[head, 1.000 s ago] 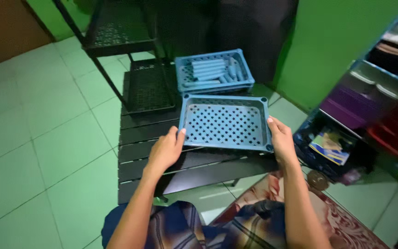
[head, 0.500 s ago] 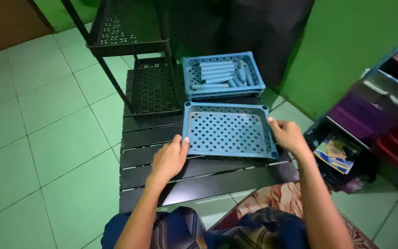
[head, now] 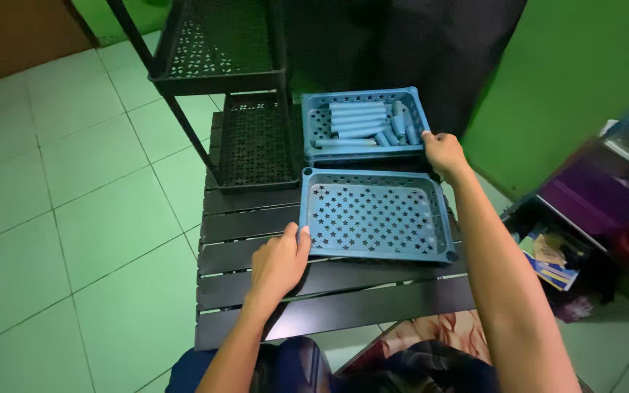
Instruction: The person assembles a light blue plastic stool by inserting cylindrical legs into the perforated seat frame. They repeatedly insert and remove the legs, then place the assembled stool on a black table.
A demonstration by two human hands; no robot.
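Your left hand [head: 278,263] rests on the near left corner of the shallow blue plastic tray with star-shaped holes [head: 375,215], thumb touching its rim and fingers curled loosely against the edge; it touches rather than clamps, and nothing is enclosed in it. This tray lies flat on the low black slatted table [head: 271,291] directly in front of you, and it holds nothing; only the star-punched floor shows.

Your right hand [head: 442,151] reaches farther out, its fingers on the right rim of the second blue plastic tray [head: 313,124], which sits just behind the first, also on the table. You cannot tell from this angle whether those fingers pinch the rim or only press on it. That far tray carries a heap of pale blue plastic tubes [head: 364,121], most lying side by side across its width, a few shorter ones piled toward the right end near your hand.

To the left of the far tray stands a black perforated shelf rack [head: 245,138] with two tiers in view, both bare. At the right, against the green wall [head: 576,80], a dark storage unit holds a small box with coloured packets [head: 551,255].
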